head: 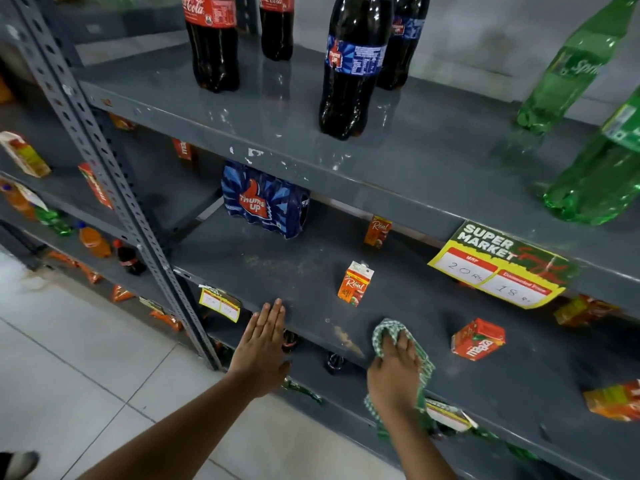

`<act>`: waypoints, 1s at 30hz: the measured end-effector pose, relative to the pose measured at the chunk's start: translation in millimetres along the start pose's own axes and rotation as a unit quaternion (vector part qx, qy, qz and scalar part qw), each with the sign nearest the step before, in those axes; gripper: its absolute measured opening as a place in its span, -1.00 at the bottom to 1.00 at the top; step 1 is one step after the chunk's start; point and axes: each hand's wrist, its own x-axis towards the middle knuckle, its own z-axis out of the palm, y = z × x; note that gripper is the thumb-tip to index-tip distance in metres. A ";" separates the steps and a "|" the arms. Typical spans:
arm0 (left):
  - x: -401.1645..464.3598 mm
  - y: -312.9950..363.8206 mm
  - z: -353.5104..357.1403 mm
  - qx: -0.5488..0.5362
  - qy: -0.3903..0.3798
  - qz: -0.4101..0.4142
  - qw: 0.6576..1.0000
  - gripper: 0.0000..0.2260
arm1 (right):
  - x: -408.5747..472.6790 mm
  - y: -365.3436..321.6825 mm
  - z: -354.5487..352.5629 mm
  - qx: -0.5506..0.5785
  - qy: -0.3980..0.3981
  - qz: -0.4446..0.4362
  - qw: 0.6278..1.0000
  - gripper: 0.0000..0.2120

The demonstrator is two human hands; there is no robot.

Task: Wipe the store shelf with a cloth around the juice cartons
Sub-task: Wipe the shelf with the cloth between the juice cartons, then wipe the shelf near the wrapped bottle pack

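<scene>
The grey store shelf [263, 271] carries everything else. At its back left stands a blue Thums Up pack [265, 202]. Nearer its front edge, the right hand [394, 372] presses flat on a green checked cloth [384, 329], fingers curled over it. The left hand [263, 336] lies open, fingers together, on the shelf's front lip, left of the cloth. An upright Real juice carton [355, 284] stands behind the cloth; a tipped red Maaza carton [478, 339] lies to its right.

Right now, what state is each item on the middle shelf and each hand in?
Left hand: open, flat on shelf edge.
Right hand: pressing checked cloth on shelf.
Real carton: upright.
Maaza carton: tipped over.
Thums Up pack: upright, wrapped.
Shelf: dusty.
</scene>
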 end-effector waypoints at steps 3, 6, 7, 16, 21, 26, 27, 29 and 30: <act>9.1 -1.8 -3.9 -0.026 0.016 -0.010 0.999 -0.11 | 1.6 -34.1 5.8 -0.025 -0.003 -0.015 1.000 -0.47; 4.7 -5.2 -0.9 -0.028 0.023 -0.035 0.999 -0.08 | -10.4 -53.0 16.7 -0.028 0.004 -0.003 1.000 -0.47; 3.8 -8.1 0.1 -0.023 0.019 -0.036 0.999 -0.09 | -13.6 -56.6 18.7 -0.031 0.008 0.002 0.999 -0.46; 18.9 -34.8 -7.3 -0.026 -0.026 -0.014 0.999 -0.09 | -8.0 -104.0 26.0 -0.012 -0.039 -0.061 0.997 -0.43; 33.3 -76.1 -13.4 -0.001 -0.025 0.013 1.000 -0.08 | 26.1 -133.0 -31.6 0.175 -0.086 -0.013 0.981 -0.59; 38.6 -90.9 -12.2 -0.003 -0.008 0.035 0.999 -0.08 | 74.8 -167.3 -57.2 0.187 -0.063 -0.120 0.973 -0.26; 39.0 -91.7 -11.9 -0.011 -0.009 0.036 0.999 -0.08 | 90.2 -181.8 -55.1 0.158 -0.059 -0.169 0.971 -0.25; 38.9 -93.5 -11.6 -0.020 -0.017 0.039 0.999 -0.07 | 124.8 -212.1 -40.3 0.129 -0.058 -0.279 0.950 -0.31; 39.3 -94.8 -11.3 -0.020 -0.019 0.042 0.999 -0.07 | 140.6 -227.9 -31.3 0.119 -0.073 -0.331 0.933 -0.32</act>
